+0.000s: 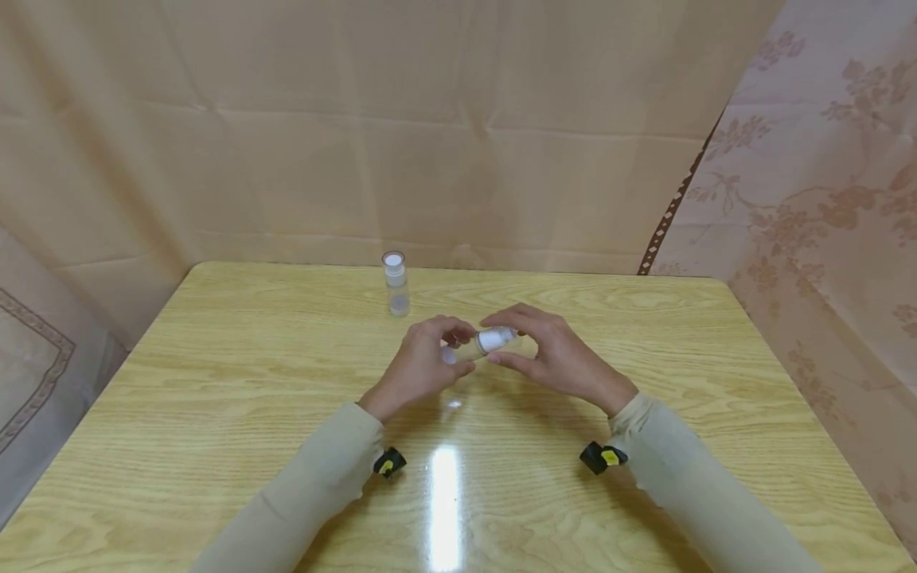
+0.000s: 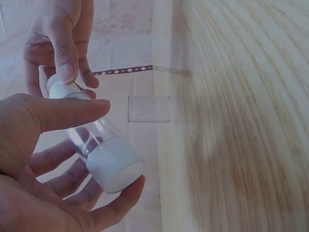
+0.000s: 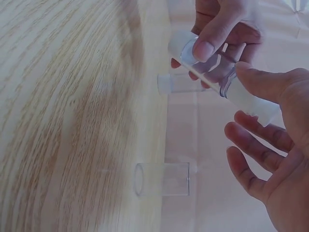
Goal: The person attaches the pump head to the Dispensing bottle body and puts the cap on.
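Note:
A slim clear bottle with a white base and a white pump top is held tilted above the table between both hands. My left hand grips its clear body near the white base, thumb on one side and fingers around the other. At the other end, my right hand pinches the white pump top between thumb and fingers. A clear open cylinder, apparently a cap, stands on the table beyond the hands. A similar bottle stands upright at the back left of the hands.
The wood-grain table spreads around the hands, with a bright light reflection near its front. Beige curtain cloth hangs behind the back edge, and floral cloth hangs on the right. Each sleeve carries a black wrist piece.

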A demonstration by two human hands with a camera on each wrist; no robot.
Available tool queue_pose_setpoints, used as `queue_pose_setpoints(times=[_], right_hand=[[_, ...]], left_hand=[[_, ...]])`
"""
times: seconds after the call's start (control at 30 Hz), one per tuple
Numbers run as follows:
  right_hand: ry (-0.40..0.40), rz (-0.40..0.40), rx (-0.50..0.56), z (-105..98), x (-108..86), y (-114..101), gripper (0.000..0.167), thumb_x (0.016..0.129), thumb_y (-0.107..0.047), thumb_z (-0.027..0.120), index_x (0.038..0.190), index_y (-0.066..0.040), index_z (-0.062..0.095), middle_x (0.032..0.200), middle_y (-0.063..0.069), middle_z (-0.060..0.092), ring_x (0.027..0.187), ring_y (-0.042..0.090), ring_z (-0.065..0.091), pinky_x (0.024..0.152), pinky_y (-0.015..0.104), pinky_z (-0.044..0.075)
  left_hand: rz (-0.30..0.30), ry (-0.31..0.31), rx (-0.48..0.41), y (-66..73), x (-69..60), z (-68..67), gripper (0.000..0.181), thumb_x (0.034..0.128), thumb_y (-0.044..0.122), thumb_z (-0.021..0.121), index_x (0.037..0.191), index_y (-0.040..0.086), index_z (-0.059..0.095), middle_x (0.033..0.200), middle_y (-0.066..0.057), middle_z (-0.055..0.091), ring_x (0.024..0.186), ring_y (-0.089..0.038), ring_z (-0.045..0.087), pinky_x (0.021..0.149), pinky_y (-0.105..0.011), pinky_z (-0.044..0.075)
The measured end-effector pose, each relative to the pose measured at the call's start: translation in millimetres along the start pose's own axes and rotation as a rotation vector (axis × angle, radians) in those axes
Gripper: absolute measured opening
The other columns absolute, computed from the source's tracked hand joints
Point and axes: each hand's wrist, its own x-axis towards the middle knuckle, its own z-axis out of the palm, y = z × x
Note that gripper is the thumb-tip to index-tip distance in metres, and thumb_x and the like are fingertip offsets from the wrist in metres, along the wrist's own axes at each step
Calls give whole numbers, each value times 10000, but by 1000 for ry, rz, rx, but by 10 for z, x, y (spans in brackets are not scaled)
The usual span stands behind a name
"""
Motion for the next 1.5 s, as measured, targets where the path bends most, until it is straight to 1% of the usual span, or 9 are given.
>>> queue_pose_setpoints(times=[0.13,0.37,0.53,0.7,0.9,1.07,1.17,1.33,1.5], right_hand=[[-11,-8,-12,-4,6,4,409,883,-117,803,1270,-116,672,1226,13,655,1101,184,634,928,444,545],[-28,-32,-25,-5,15,1,339,894,-62,777,1218,-132,707,1194,4,684,1086,188,648,907,437,552],[-33,-18,-31,-4,13,-2,318,908,-81,768,1216,-127,708,1177,7,692,1074,183,649,907,446,553],[-38,18,-27,-9,5,-14,325,918,-98,762,1235,-117,694,1149,6,694,1042,173,643,881,451,555],[-33,64,-20,-5,-3,-18,323,926,-133,758,1242,-134,688,1159,-22,692,1014,146,631,840,393,544],[-22,98,-16,4,-4,-24,314,931,-158,755,1237,-142,690,1156,-35,699,966,133,618,823,376,530],[-16,109,-9,8,-3,-35,303,937,-164,749,1233,-136,689,1156,-31,703,948,132,614,825,385,526],[-11,142,11,22,5,-37,269,951,-166,734,1214,-128,690,1113,-39,707,921,135,613,821,416,529],[-2,181,27,35,13,-52,231,960,-169,726,1184,-130,692,1037,-48,699,892,146,608,815,457,539]], left_hand=[[-19,-28,-28,-4,3,-9,346,811,10,833,1136,5,713,1057,-147,701,978,-341,635,843,-427,535],[-20,-68,-52,-1,5,-21,356,829,13,816,1164,-10,698,1101,-182,697,1004,-336,643,871,-436,545],[-23,-56,-36,9,6,-16,354,821,19,827,1153,3,707,1091,-169,699,985,-300,639,863,-423,545],[-15,-32,-19,19,-4,-5,348,807,8,840,1133,13,717,1077,-173,692,992,-336,632,864,-436,536],[13,4,33,48,-21,4,353,805,13,846,1133,9,716,1070,-160,690,988,-334,641,870,-428,545],[29,17,72,57,-28,18,355,805,3,843,1136,7,716,1060,-140,688,987,-334,649,863,-419,553],[40,23,106,73,-26,22,355,802,2,844,1134,6,719,1051,-135,684,980,-322,648,845,-419,553],[66,50,178,113,-35,23,370,801,9,846,1148,0,716,1080,-132,683,993,-295,644,856,-434,546],[120,99,273,137,-56,36,364,808,12,840,1149,8,711,1086,-111,678,986,-286,634,828,-432,551]])
